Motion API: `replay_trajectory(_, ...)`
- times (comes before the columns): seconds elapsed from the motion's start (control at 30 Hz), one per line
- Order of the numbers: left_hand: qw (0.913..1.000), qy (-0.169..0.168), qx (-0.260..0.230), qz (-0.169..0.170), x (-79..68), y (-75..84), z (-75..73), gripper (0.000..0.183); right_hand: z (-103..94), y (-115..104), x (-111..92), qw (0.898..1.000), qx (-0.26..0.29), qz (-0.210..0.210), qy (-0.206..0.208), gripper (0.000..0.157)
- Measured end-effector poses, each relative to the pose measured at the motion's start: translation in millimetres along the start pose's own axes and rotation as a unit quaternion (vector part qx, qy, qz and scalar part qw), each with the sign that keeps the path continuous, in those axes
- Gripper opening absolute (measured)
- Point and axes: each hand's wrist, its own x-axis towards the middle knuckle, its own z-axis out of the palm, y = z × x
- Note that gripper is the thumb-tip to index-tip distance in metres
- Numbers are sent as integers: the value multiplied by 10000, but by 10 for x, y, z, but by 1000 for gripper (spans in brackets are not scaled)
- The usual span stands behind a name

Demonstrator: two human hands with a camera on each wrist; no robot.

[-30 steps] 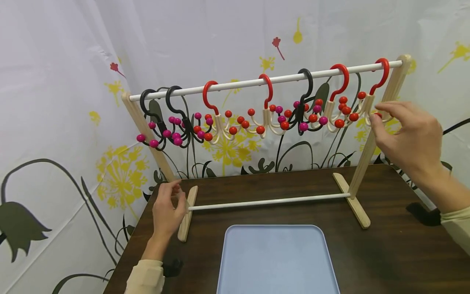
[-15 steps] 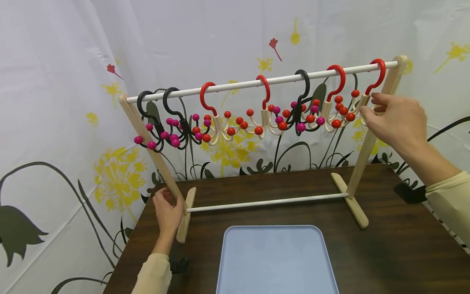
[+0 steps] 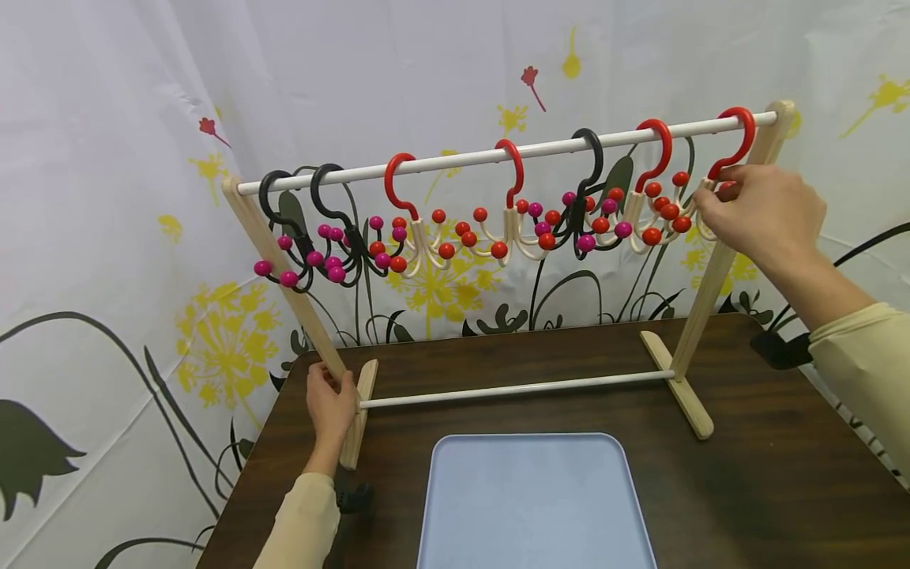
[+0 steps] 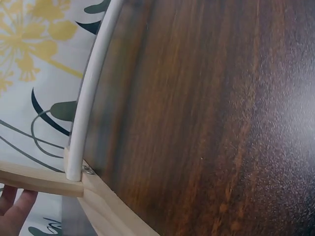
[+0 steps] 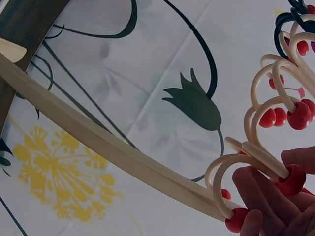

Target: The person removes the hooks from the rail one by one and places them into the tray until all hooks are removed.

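Observation:
A wooden rack carries several octopus-shaped hooks along its white top rod (image 3: 469,159). Some are black hangers (image 3: 588,197) with magenta balls; others have red hooks and cream arms with red balls. At the far right end, my right hand (image 3: 771,213) holds the cream body of a red-hooked octopus hanger (image 3: 739,142), whose hook sits over the rod. The right wrist view shows fingers about its cream arms (image 5: 256,160). Low on the rack's left post (image 3: 302,308), my left hand (image 3: 332,407) rests its fingertips against the outer side; the left wrist view shows these fingers (image 4: 22,206) touching the wood.
A pale blue tray (image 3: 529,506) lies in front of the rack on the dark wooden table (image 3: 782,474). The rack's lower white rod (image 3: 519,390) joins two wooden feet. Behind hangs a white curtain (image 3: 355,71) printed with flowers.
My right hand has moved left and up from a ball of the rightmost hanger to its body. My left hand has come against the left post.

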Motion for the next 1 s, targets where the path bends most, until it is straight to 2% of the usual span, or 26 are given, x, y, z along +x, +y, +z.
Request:
replay_trajectory(0.37,9989,414,236,46,-37,-22,26,29,-33,-62,57,9998,200,-31,-6,57)
replay_trajectory(0.77,9982,459,390,-43,-10,-58,63,29,-159,-57,79,9981,488,-362,48,55)
replay_trajectory(1.0,9984,339,423,-143,-13,-41,63,29,-253,-94,49,9961,746,-438,189,56)
